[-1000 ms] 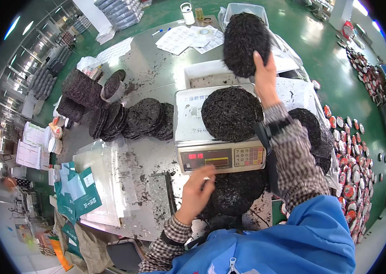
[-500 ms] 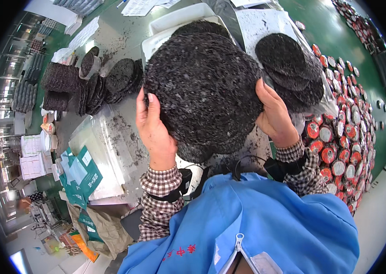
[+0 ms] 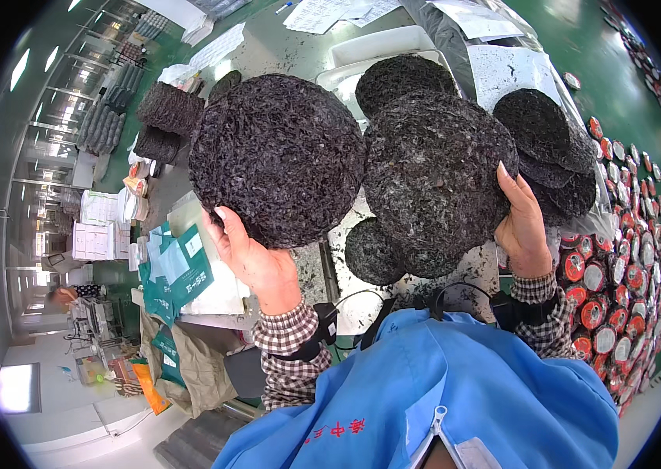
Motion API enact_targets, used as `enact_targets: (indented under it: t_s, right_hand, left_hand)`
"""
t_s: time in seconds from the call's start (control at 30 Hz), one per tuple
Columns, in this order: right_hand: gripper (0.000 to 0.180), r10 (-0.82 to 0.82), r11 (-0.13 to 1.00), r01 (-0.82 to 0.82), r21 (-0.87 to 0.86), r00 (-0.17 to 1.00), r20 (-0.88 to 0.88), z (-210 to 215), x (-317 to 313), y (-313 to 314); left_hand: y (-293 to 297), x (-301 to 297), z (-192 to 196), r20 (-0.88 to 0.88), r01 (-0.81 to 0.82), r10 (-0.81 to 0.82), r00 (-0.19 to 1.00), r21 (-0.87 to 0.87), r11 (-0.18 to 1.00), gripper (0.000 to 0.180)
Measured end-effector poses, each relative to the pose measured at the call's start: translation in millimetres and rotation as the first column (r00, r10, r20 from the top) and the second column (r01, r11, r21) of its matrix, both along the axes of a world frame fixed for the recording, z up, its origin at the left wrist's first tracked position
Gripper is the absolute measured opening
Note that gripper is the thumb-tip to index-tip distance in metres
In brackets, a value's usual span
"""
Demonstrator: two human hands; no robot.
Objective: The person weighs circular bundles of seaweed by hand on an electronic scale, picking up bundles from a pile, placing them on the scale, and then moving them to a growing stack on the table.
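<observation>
Above the worktable [image 3: 283,55], two dark pressed discs are held up: the left hand [image 3: 256,258] grips one disc [image 3: 277,156], the right hand [image 3: 522,227] the other disc [image 3: 432,176], fingers curled round their rims. They hide the table's middle; three more discs lie stacked at right [image 3: 553,148], one sits behind [image 3: 401,78], one below [image 3: 373,250].

Two round pressed cakes, one [image 3: 277,156] and the other [image 3: 433,172], are showing near-black with flecked, leafy texture; the checked cuffs [image 3: 287,332] are showing brown and white; the jacket [image 3: 455,391] is showing bright blue; the floor [image 3: 619,70] is showing green; the small round tins [image 3: 604,313] are showing red and white.
</observation>
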State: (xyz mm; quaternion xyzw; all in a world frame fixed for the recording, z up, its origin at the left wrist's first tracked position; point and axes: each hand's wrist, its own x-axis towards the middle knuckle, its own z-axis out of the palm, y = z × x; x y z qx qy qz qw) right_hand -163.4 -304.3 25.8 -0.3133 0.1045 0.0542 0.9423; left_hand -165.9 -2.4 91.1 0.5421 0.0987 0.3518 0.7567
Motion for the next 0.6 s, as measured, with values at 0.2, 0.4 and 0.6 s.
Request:
enact_targets:
  t_s: [0.2,0.4,0.6]
  right_hand:
    - [0.028,-0.257,0.817,0.368,-0.444,0.922,0.290,-1,-8,-15]
    - [0.046,0.695,-0.061,0.757,-0.651,0.500,0.516,44,-10,51]
    - [0.075,0.787,-0.001,0.573,-0.819,0.506,0.353,40,3,51]
  left_hand:
    - [-5,2,-10,-0.016,0.023,-0.022,1.000,0.044,0.999,0.048]
    - [-58,1,-30,0.148,0.507,-0.488,0.860,-0.152,0.848,0.057]
    - [-70,6,-27,-0.093,0.357,-0.367,0.926,-0.103,0.928,0.059]
